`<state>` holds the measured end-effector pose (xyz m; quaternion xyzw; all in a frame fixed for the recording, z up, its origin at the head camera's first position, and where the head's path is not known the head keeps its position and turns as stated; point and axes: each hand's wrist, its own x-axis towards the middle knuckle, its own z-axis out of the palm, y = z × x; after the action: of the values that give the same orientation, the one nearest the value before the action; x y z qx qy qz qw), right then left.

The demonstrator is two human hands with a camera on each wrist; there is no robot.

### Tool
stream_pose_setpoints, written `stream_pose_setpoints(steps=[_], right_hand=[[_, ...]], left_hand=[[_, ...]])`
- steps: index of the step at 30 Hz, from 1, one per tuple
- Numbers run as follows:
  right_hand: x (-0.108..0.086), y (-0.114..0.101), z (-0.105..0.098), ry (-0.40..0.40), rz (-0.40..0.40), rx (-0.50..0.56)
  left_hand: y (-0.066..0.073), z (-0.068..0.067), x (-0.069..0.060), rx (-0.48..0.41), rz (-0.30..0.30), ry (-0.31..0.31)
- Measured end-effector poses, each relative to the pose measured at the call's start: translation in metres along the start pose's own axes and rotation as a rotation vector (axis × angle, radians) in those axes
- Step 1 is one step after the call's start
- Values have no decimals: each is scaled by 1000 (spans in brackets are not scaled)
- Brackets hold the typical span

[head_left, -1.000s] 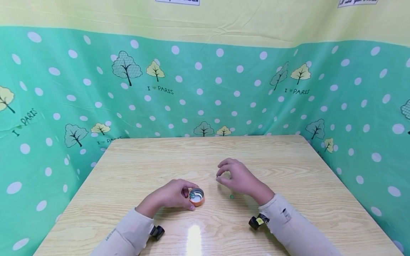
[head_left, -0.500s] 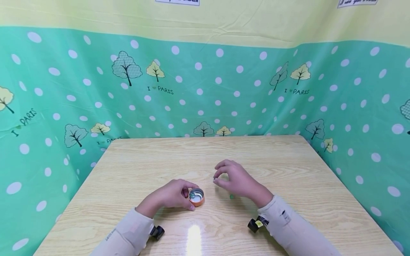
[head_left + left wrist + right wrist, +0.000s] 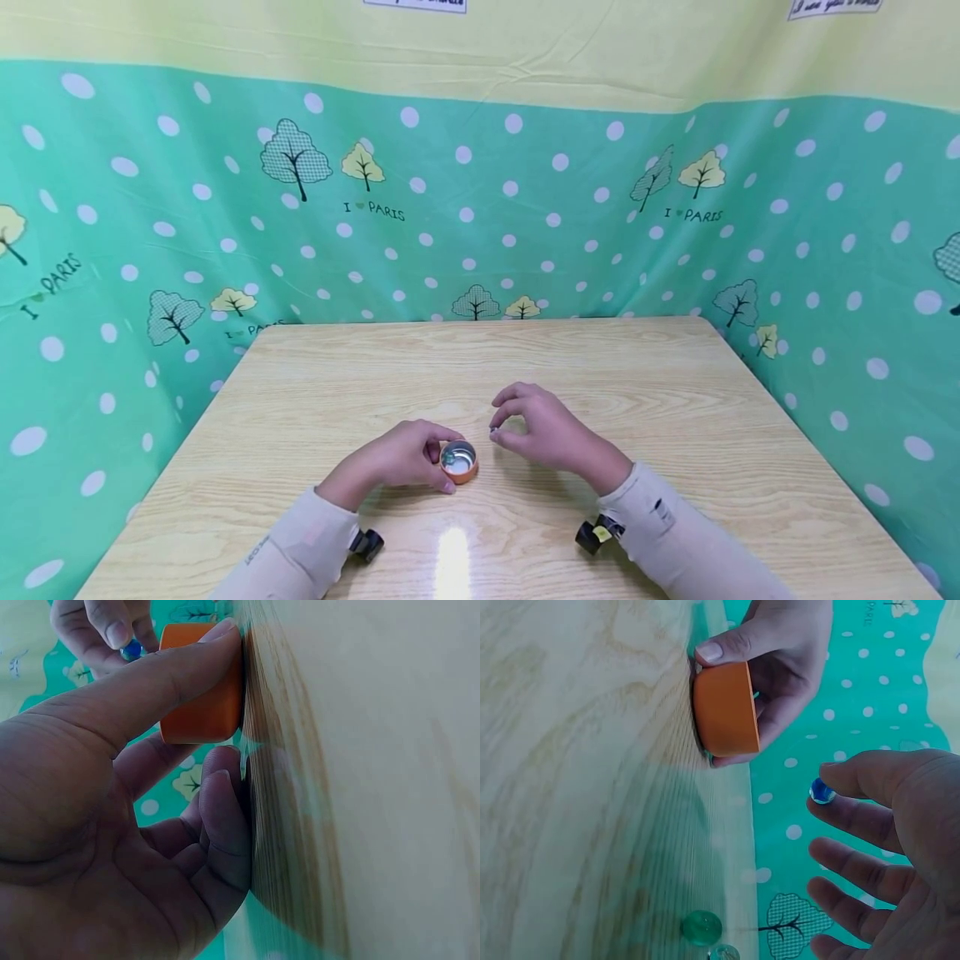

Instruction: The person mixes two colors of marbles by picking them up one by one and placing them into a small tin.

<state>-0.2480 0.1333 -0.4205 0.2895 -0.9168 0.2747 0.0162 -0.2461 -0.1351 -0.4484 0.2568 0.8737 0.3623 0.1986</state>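
On the table stands a small round orange tin [image 3: 463, 478] with a shiny metal inside. My left hand [image 3: 405, 455] grips its side between thumb and fingers. Something small and greenish [image 3: 449, 457] lies in the tin, too small to make out surely. To the right of the tin, my right hand [image 3: 546, 430] pinches a blue glass marble [image 3: 823, 792] between thumb and index finger, above the table. The other right fingers are spread apart. In the left wrist view the blue marble [image 3: 132, 650] appears just beyond the orange tin [image 3: 201, 720].
A green marble [image 3: 701, 928] rests on the wooden table [image 3: 360, 358], with a clear marble [image 3: 724, 952] beside it at the right wrist view's lower edge. The right arm hides them in the head view. A dotted green curtain [image 3: 465, 242] surrounds the table.
My right hand has moved left and slightly nearer to me, towards the tin, with the blue marble. The green marble has become hidden in the head view. My left hand stays put.
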Motion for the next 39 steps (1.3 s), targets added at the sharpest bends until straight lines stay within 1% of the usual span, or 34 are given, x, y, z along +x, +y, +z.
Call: stream_pose_setpoints(steps=[15,22,26,39], right_hand=[[-3,-8,6,-36,-38,-20],[-5,-11,10,-55,-44,-22],[-5,-12,11,-61,-57,-19],[-7,-14,16,-76,-80,-14]], left_hand=[[1,0,0,15,4,2],[2,0,0,38,23,0],[3,-1,0,21,14,-8],[0,-1,1,7,31,-12]])
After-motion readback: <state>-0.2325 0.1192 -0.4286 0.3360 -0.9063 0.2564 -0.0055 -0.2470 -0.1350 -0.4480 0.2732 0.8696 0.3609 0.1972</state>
